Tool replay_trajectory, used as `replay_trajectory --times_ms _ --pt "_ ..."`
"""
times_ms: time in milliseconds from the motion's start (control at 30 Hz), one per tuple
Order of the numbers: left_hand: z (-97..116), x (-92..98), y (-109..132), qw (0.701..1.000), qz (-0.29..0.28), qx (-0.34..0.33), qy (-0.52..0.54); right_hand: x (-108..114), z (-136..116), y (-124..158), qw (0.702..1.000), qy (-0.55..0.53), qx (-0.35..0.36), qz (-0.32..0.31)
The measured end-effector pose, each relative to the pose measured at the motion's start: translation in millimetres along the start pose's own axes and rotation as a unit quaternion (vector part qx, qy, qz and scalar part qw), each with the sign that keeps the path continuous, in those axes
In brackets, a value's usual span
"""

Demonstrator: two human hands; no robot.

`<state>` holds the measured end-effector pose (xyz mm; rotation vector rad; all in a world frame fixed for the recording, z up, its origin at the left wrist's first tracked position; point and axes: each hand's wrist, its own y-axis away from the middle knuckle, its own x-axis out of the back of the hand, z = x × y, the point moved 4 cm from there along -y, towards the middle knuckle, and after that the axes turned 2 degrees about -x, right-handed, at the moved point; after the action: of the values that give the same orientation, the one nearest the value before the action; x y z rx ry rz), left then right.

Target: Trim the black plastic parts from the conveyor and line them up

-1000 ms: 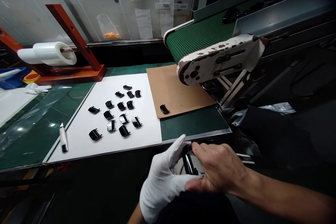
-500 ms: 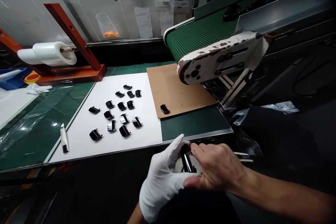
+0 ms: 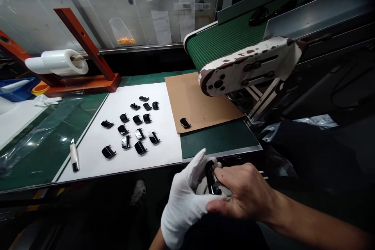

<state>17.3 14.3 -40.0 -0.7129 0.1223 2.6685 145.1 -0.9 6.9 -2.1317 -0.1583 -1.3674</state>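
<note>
My left hand (image 3: 186, 199), in a white glove, holds a glossy black plastic part (image 3: 210, 177) by its ends, in front of the table edge. The part stands nearly upright in the picture. My bare right hand (image 3: 244, 193) is closed against its right side, index finger near the top and thumb low by the gloved fingers. Between those fingers a small greyish patch shows, too unclear to name. Several similar black parts (image 3: 140, 147) lie spread over a white sheet (image 3: 164, 152). One more black part (image 3: 185, 123) rests on brown cardboard (image 3: 202, 105).
A green conveyor belt (image 3: 231, 41) ends above the cardboard on the right. A white pen-like tool (image 3: 74, 156) lies at the sheet's left edge. Behind it, a red-orange stand (image 3: 107, 84) carries a roll of clear film (image 3: 63, 62). A shoe (image 3: 138, 191) shows below the table.
Both hands have shifted slightly right with the black part, which has turned a little in them. The view has moved slightly, and a shoe now shows under the table.
</note>
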Motion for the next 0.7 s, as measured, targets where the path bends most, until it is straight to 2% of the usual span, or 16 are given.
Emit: replay_trajectory --times_ms 100,233,533,700 --pt "2 -6.5 1 0.999 -0.003 -0.013 0.047 6 -1 1 1.0 -0.019 -0.023 0.01" --pt "5 -11.6 3 0.998 -0.028 -0.016 0.056 12 0 1 0.998 -0.004 -0.066 -0.016" --pt "13 -7.3 5 0.991 -0.065 -0.062 -0.103 12 1 3 0.99 0.047 -0.103 -0.09" --pt "21 -8.7 5 0.982 -0.075 -0.062 -0.159 10 0 5 0.991 0.042 -0.091 -0.088"
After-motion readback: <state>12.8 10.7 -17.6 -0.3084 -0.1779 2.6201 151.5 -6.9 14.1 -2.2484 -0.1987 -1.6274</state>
